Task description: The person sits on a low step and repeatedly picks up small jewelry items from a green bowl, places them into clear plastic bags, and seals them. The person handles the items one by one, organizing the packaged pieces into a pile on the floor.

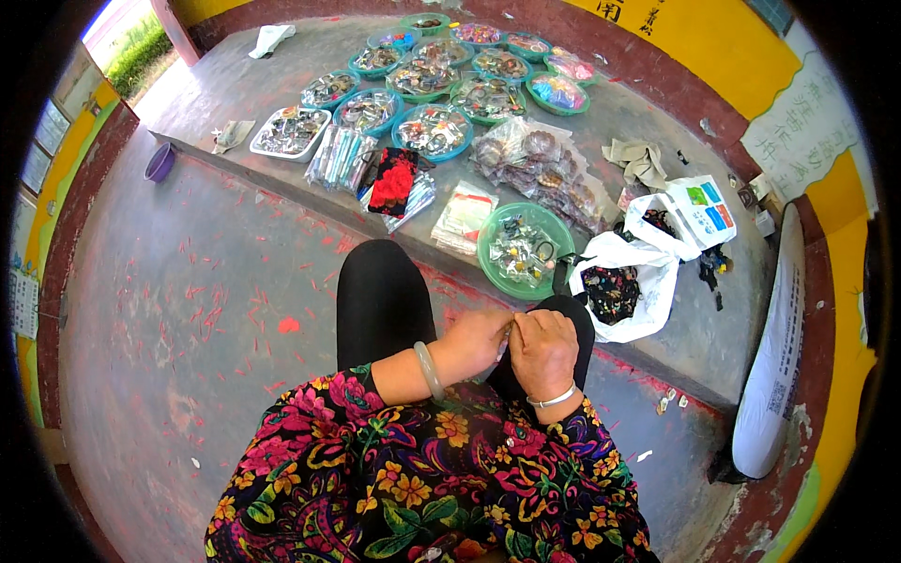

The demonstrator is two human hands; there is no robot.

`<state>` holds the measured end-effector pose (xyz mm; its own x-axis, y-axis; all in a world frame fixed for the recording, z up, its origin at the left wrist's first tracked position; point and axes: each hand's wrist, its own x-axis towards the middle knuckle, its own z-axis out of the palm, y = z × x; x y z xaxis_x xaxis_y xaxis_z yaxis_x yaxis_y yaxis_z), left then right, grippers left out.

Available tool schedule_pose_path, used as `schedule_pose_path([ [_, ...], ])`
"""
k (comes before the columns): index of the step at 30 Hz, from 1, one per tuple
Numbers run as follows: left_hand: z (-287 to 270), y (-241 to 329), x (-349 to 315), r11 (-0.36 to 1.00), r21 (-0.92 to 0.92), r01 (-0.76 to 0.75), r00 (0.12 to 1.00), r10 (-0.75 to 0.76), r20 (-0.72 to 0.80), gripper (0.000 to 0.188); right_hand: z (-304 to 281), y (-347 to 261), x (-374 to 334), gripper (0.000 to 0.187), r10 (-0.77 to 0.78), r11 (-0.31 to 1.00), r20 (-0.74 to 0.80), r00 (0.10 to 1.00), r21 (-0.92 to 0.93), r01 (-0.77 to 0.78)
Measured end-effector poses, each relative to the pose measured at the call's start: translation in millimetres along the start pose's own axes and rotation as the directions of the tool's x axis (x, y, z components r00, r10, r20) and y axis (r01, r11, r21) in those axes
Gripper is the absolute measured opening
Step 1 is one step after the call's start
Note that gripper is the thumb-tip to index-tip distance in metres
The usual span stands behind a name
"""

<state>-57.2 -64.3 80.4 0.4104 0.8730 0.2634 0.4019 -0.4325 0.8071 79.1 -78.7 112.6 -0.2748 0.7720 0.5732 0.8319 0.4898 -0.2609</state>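
Observation:
My left hand [477,338] and my right hand [544,353] meet above my right knee, fingertips pressed together. Both are closed in a pinch. A small pale, shiny bit shows between them, too small and covered to name. Just beyond them stands a round green basket [485,251] holding small clear packets [522,248]. To its right, an open white plastic bag [648,317] contains dark, multicoloured hair-tie-like pieces [615,289]. A pale bangle [429,370] circles my left wrist and a silver one [554,398] my right.
On the raised concrete ledge [272,70] stand several basins of packets, a white tray [255,143] and a heap of clear bags [540,164]. A second white bag [699,211] lies at right. A purple bucket [160,163] stands on the floor at left; a long white panel [770,375] leans right.

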Motion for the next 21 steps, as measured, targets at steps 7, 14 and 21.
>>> schedule_pose_path([
  [7,-0.5,-0.5,-3.6,0.999,-0.026,0.037,0.999,-0.036,0.039,0.012,4.3,-0.4,-2.6,0.008,0.034,0.997,0.006,0.999,0.071,-0.035],
  [14,1.9,-3.5,-7.4,0.999,-0.01,0.04,0.998,-0.04,0.042,0.01,10.6,0.3,-6.3,0.007,0.061,0.992,-0.011,0.998,0.109,-0.059],
  [21,4.6,-10.5,-7.4,0.998,-0.02,0.056,0.998,-0.055,0.028,0.011,10.8,0.4,-4.9,0.007,0.017,1.0,0.06,0.998,0.019,-0.018],
])
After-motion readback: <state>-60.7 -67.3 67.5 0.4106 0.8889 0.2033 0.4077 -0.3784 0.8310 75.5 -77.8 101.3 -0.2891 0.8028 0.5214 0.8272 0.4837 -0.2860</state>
